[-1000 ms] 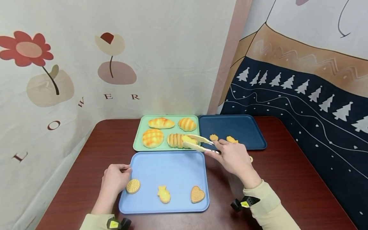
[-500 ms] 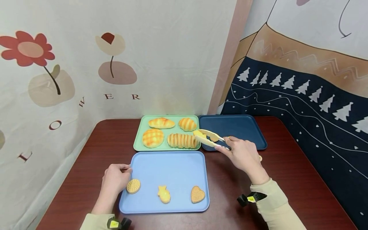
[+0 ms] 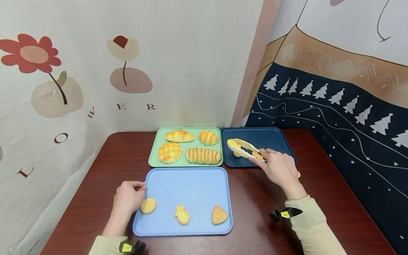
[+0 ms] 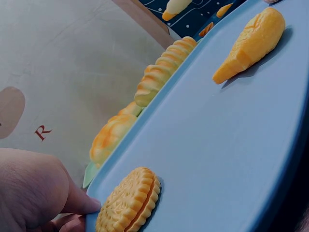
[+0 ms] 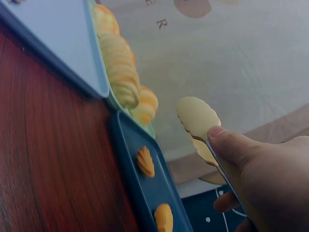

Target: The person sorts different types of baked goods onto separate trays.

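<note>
My left hand [image 3: 128, 197] pinches the left rim of a light blue tray [image 3: 191, 184]. On that tray lie a round sandwich biscuit [image 4: 129, 200] near my fingers, a yellow fish-shaped biscuit [image 3: 182, 215] and a heart-shaped biscuit [image 3: 219, 215]. My right hand [image 3: 280, 170] grips a pair of cream-tipped tongs [image 3: 247, 146] above the dark blue tray [image 3: 271, 136]. Between the tong tips is a small yellow piece [image 3: 231, 142], mostly covered by them. In the right wrist view two small biscuits show on the dark tray, a ridged one [image 5: 145, 161] and a smoother one [image 5: 164, 217].
A green tray [image 3: 153, 150] at the back centre carries several bread pieces, among them a round checked bun [image 3: 170, 152] and a ridged roll [image 3: 203, 156]. It adjoins the dark blue tray. Printed cloth [image 3: 191, 63] hangs behind the brown table [image 3: 105, 163].
My right hand and the tongs have moved right with the yellow piece, from over the ridged roll on the green tray to over the dark blue tray. My left hand has stayed put.
</note>
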`<state>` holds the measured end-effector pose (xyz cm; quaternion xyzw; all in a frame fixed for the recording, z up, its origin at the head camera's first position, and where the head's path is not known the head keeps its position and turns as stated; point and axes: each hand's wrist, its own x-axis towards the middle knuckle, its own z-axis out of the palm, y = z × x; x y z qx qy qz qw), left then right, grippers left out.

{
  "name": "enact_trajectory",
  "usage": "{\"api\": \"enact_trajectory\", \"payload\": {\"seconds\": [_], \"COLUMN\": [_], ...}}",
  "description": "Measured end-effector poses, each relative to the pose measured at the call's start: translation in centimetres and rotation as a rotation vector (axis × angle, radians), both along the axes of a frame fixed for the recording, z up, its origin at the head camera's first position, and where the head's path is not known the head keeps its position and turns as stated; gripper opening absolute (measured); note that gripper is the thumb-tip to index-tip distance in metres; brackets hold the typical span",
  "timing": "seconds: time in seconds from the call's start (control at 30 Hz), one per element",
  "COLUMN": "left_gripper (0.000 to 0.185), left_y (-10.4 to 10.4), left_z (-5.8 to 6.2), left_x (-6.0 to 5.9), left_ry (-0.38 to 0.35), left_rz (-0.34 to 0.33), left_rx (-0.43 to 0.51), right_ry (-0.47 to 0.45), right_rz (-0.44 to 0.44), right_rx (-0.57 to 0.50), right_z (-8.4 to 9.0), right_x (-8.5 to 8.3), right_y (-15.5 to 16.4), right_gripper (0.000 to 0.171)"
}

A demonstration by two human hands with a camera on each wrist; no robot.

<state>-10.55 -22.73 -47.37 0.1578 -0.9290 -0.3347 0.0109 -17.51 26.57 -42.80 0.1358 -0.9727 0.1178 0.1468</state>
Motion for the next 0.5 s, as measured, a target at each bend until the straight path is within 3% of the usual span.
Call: {"api": "enact_trajectory", "payload": {"seconds": [0.5], "left_gripper": [0.031], "left_y": [-0.1], "left_z": [-0.1], "left_x": [-0.1], "left_ry": [0.003], "left_rz": [-0.005], "left_rx": [0.005], "right_ry": [-0.043], "right_rz": [-0.057], "right_rx": [0.021], "right_z": [-1.2], "right_x": [-1.5], "right_y": [2.3], "right_gripper": [0.059]}}
